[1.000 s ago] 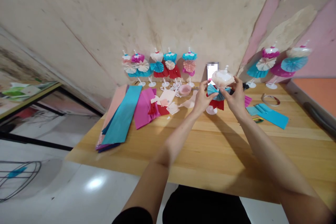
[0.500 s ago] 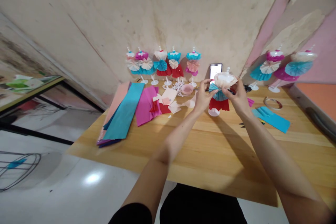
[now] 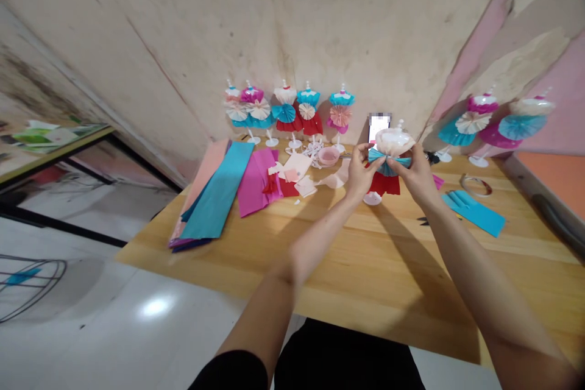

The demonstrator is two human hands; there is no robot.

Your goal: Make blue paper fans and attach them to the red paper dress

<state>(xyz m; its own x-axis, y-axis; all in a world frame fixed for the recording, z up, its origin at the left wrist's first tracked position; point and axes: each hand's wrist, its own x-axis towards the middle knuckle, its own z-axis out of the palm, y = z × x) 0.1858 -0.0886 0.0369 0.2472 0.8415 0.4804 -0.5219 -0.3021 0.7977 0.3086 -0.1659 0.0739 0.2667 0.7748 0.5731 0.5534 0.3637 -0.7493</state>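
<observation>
A small white dress form [image 3: 372, 198] stands in front of me, wearing a cream paper top [image 3: 388, 141] and a red paper skirt [image 3: 384, 184]. At its waist is a pleated blue paper fan [image 3: 382, 161]. My left hand [image 3: 362, 169] pinches the fan's left side, thumb towards its middle. On the right side my right hand [image 3: 418, 175] has its fingers closed on the fan, the thumb also near the centre. Both hands lie close against the form and cover part of its sides.
Several dressed forms [image 3: 340, 114] line the wall. Blue crepe paper [image 3: 219, 192], magenta paper [image 3: 256, 186], paper scraps and a pink bowl [image 3: 328, 156] lie to the left. Behind the form a phone [image 3: 378, 125] leans. Scissors [image 3: 424, 221], blue paper [image 3: 478, 213] and a tape roll [image 3: 476, 185] are right.
The blue fan has spread wider across the waist, its right side now showing under my right thumb. My hands have stayed at the form; the view has shifted slightly.
</observation>
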